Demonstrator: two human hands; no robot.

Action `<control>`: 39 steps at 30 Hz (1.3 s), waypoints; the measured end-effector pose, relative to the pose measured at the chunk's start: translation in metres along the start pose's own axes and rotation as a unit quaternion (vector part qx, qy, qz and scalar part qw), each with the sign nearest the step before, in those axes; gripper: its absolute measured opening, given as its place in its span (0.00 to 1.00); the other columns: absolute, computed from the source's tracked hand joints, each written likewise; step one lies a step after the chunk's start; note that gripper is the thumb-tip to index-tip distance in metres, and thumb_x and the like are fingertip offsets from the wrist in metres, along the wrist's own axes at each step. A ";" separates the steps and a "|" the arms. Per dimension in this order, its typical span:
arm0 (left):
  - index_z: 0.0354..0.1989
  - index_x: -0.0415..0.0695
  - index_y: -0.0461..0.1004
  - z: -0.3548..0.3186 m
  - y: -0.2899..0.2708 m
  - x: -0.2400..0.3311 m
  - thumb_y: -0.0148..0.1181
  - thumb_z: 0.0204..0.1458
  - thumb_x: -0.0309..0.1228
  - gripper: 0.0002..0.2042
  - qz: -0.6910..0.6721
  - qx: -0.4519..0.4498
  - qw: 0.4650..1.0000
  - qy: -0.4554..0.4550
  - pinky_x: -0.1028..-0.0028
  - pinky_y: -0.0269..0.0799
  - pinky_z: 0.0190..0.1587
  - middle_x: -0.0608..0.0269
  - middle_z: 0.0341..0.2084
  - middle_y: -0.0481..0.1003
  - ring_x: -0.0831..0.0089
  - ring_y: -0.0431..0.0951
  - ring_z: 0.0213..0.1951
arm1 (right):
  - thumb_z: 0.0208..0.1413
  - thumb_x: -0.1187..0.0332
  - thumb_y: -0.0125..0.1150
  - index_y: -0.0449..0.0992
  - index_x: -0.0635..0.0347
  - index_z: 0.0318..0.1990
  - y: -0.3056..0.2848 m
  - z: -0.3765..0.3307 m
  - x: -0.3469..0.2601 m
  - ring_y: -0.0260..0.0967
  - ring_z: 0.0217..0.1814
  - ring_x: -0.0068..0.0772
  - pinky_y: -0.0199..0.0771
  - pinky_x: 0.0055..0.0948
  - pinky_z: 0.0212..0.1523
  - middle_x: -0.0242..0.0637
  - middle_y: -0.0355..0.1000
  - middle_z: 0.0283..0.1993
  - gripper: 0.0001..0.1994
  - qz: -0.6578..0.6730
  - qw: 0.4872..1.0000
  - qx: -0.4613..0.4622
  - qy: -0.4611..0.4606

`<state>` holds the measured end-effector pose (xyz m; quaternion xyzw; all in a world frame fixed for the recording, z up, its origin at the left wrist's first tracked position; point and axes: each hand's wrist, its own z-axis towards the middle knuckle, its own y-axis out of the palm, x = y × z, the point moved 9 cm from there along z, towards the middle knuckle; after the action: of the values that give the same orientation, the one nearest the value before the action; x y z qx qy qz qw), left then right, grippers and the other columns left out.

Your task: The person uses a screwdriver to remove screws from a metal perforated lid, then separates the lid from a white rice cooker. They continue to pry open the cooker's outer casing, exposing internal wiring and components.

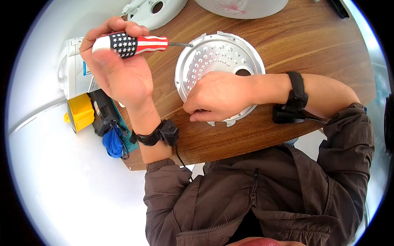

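Note:
My left hand [123, 78] is wrapped round a screwdriver [152, 43] with a red, white and black star-patterned handle. It is held nearly level, and its thin shaft points right, the tip at the upper left rim of a round silver metal disc [223, 51]. That disc lies on the table, with rows of small raised dimples and one larger hole. My right hand [219, 96] is closed over the disc's lower left edge, fingers curled under; the fingertips are mostly hidden.
The disc lies on a brown wooden table [312, 45]. A white rounded housing with a pink flower [246, 8] and a white part with a hole [162, 12] stand at the back. To the left are a yellow object [81, 111], a black device [103, 112] and a blue object [113, 142].

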<state>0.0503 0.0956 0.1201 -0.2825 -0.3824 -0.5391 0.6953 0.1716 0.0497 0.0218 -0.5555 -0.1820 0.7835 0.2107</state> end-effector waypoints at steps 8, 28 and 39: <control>0.60 0.41 0.61 0.004 0.005 0.008 0.60 0.66 0.38 0.22 0.044 0.021 0.998 0.042 0.48 0.78 0.55 0.45 0.53 0.71 0.53 0.79 0.52 | 0.59 0.62 0.64 0.74 0.61 0.28 -0.001 -0.001 -0.001 0.76 0.35 0.51 0.75 0.46 0.35 0.43 0.76 0.29 0.13 0.000 1.000 0.002 -0.004; 0.61 0.43 0.59 -0.005 0.009 -0.002 0.66 0.60 0.29 0.25 0.100 0.019 0.994 0.034 0.55 0.83 0.48 0.47 0.51 0.73 0.55 0.82 0.43 | 0.59 0.62 0.64 0.73 0.61 0.27 -0.001 -0.002 -0.001 0.76 0.35 0.51 0.74 0.46 0.34 0.42 0.76 0.29 0.13 -0.002 1.000 0.004 -0.006; 0.67 0.32 0.57 0.000 0.014 -0.006 0.59 0.64 0.26 0.27 0.128 -0.003 0.992 0.010 0.58 0.76 0.56 0.42 0.52 0.75 0.56 0.80 0.49 | 0.59 0.62 0.64 0.73 0.61 0.28 0.002 -0.002 0.000 0.76 0.35 0.51 0.74 0.47 0.35 0.43 0.75 0.29 0.13 -0.001 1.000 -0.002 -0.002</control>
<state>0.0629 0.1026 0.1155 -0.3257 -0.3345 -0.4495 0.7616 0.1730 0.0483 0.0205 -0.5542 -0.1843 0.7840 0.2103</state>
